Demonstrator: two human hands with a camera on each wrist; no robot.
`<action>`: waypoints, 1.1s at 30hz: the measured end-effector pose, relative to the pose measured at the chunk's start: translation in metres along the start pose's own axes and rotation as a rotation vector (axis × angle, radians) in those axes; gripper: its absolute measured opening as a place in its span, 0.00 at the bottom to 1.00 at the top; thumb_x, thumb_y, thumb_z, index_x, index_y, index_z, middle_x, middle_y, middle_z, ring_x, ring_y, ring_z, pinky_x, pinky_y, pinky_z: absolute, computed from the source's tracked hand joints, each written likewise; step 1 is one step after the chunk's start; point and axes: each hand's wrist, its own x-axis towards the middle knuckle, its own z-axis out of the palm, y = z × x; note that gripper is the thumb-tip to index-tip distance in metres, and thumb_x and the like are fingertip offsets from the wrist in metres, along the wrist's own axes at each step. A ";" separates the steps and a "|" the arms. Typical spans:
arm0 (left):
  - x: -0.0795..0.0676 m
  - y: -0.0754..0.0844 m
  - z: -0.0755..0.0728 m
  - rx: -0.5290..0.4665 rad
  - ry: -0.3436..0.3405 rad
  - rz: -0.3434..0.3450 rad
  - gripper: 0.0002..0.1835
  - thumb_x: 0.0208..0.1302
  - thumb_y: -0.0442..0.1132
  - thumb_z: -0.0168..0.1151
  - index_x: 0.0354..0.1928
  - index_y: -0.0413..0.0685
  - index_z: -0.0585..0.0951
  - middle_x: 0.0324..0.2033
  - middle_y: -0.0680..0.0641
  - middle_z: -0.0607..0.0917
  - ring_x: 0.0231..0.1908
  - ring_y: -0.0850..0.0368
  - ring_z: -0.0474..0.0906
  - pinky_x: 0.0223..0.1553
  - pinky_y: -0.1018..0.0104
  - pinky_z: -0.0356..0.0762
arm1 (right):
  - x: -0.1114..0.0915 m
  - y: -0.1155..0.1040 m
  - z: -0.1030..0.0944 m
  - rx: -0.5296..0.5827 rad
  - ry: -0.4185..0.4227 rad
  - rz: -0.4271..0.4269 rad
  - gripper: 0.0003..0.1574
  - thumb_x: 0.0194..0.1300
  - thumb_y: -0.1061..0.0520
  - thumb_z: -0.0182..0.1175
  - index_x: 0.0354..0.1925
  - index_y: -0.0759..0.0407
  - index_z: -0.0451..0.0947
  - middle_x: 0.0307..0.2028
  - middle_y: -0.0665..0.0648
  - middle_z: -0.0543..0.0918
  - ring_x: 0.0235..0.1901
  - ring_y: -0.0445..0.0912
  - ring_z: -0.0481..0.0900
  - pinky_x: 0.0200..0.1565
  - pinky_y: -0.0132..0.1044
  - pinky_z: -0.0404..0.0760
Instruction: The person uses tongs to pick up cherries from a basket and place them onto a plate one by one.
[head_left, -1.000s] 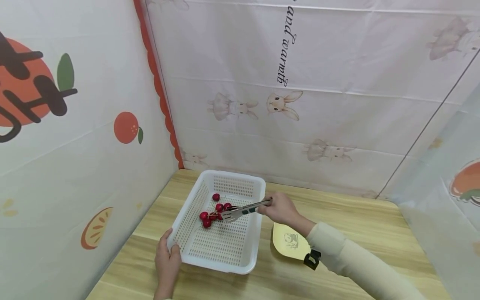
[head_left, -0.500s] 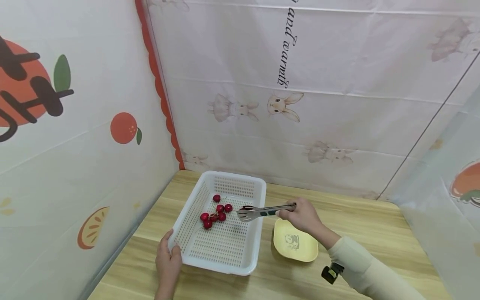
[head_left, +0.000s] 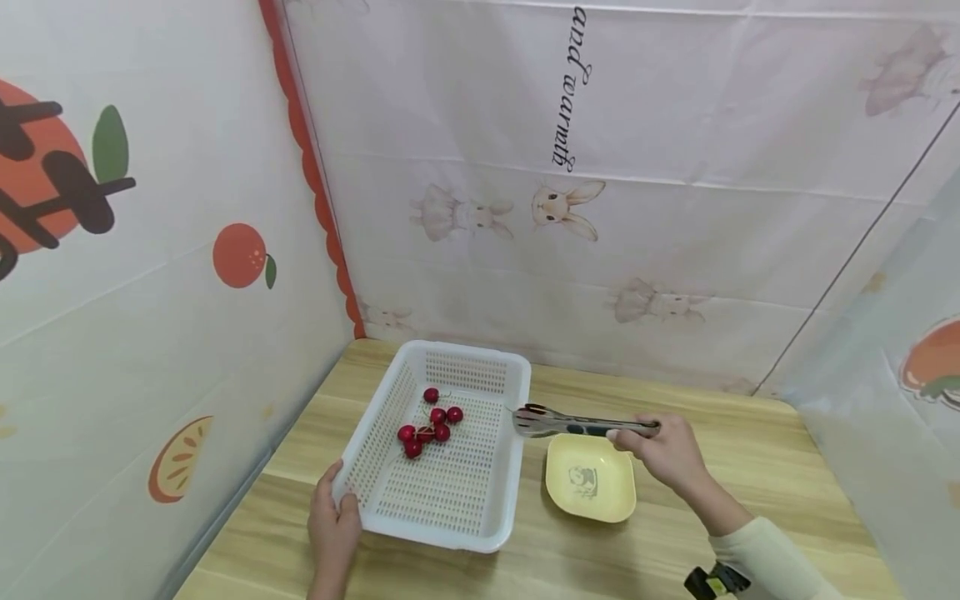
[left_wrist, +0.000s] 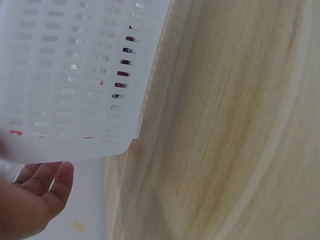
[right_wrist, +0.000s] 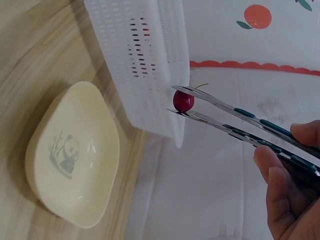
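My left hand (head_left: pixel 333 529) grips the front left rim of a white plastic basket (head_left: pixel 431 535), thumb on the rim. Several red cherries (head_left: pixel 438 416) with stems lie inside on its slotted bottom. My right hand (head_left: pixel 667 450) holds metal tongs (head_left: pixel 588 425) with dark green grip inserts. In the right wrist view a single cherry (right_wrist: pixel 183 101), its stem sticking out, is pinched between the tong tips. The tips hang level with the basket's right rim, above and behind a pale yellow bowl (head_left: pixel 611 479) with a panda print. No fruit shows in the bowl.
The bowl stands on a wood-grain table (head_left: pixel 757 467) just right of the basket. Printed cloth walls enclose the back (head_left: pixel 675 225), left (head_left: pixel 150 333) and right sides. A dark strap with a small device (head_left: pixel 716 581) sits on the right wrist.
My right hand and the tongs have moved right, carrying one cherry up out of the basket and over its right rim. The left hand keeps its hold on the basket, which stays put.
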 end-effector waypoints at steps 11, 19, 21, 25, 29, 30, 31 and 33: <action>-0.005 0.031 -0.009 -0.058 -0.027 -0.027 0.28 0.53 0.26 0.44 0.59 0.45 0.61 0.53 0.36 0.65 0.51 0.40 0.63 0.49 0.48 0.62 | -0.017 0.039 -0.008 -0.064 0.095 -0.005 0.11 0.50 0.50 0.60 0.25 0.57 0.80 0.20 0.52 0.80 0.18 0.44 0.72 0.16 0.33 0.70; -0.006 0.039 -0.015 -0.027 -0.045 -0.087 0.28 0.53 0.25 0.44 0.59 0.44 0.60 0.53 0.38 0.67 0.49 0.43 0.66 0.46 0.49 0.66 | -0.029 0.069 0.003 -0.118 0.122 0.069 0.13 0.50 0.49 0.60 0.25 0.58 0.80 0.18 0.51 0.78 0.09 0.40 0.57 0.11 0.29 0.59; -0.007 0.038 -0.015 -0.019 -0.033 -0.081 0.28 0.53 0.25 0.44 0.60 0.43 0.59 0.50 0.37 0.69 0.46 0.43 0.68 0.43 0.49 0.69 | -0.030 0.075 0.006 -0.128 0.127 0.083 0.14 0.49 0.48 0.60 0.27 0.58 0.80 0.20 0.51 0.79 0.09 0.40 0.57 0.11 0.29 0.59; -0.005 0.037 -0.013 0.012 -0.009 -0.085 0.28 0.54 0.28 0.44 0.60 0.41 0.59 0.47 0.37 0.71 0.43 0.44 0.70 0.37 0.52 0.72 | -0.030 0.084 0.011 -0.145 0.137 0.100 0.14 0.49 0.48 0.61 0.26 0.58 0.80 0.19 0.51 0.79 0.09 0.40 0.57 0.11 0.29 0.59; -0.003 0.033 -0.011 0.030 0.002 -0.100 0.27 0.55 0.29 0.44 0.59 0.40 0.60 0.47 0.37 0.72 0.43 0.43 0.70 0.35 0.52 0.73 | -0.030 0.085 0.011 -0.192 0.140 0.097 0.14 0.48 0.47 0.61 0.25 0.57 0.80 0.13 0.49 0.72 0.10 0.40 0.56 0.11 0.29 0.58; -0.003 0.027 -0.009 0.048 0.006 -0.090 0.27 0.55 0.30 0.45 0.59 0.41 0.60 0.46 0.37 0.72 0.42 0.43 0.71 0.32 0.54 0.74 | -0.030 0.083 0.011 -0.204 0.141 0.092 0.14 0.48 0.47 0.61 0.24 0.57 0.80 0.11 0.49 0.69 0.09 0.40 0.55 0.11 0.29 0.57; -0.002 0.025 -0.009 0.051 0.002 -0.094 0.27 0.55 0.30 0.45 0.59 0.41 0.60 0.46 0.36 0.72 0.42 0.42 0.70 0.32 0.53 0.74 | -0.030 0.082 0.010 -0.216 0.142 0.087 0.15 0.48 0.46 0.61 0.24 0.58 0.80 0.10 0.48 0.66 0.09 0.39 0.53 0.11 0.29 0.57; 0.000 0.014 -0.006 0.056 -0.013 -0.081 0.27 0.55 0.31 0.47 0.60 0.40 0.59 0.46 0.35 0.71 0.43 0.41 0.70 0.31 0.53 0.75 | -0.030 0.078 0.008 -0.235 0.149 0.069 0.16 0.48 0.46 0.61 0.25 0.58 0.80 0.08 0.48 0.62 0.09 0.39 0.50 0.11 0.28 0.55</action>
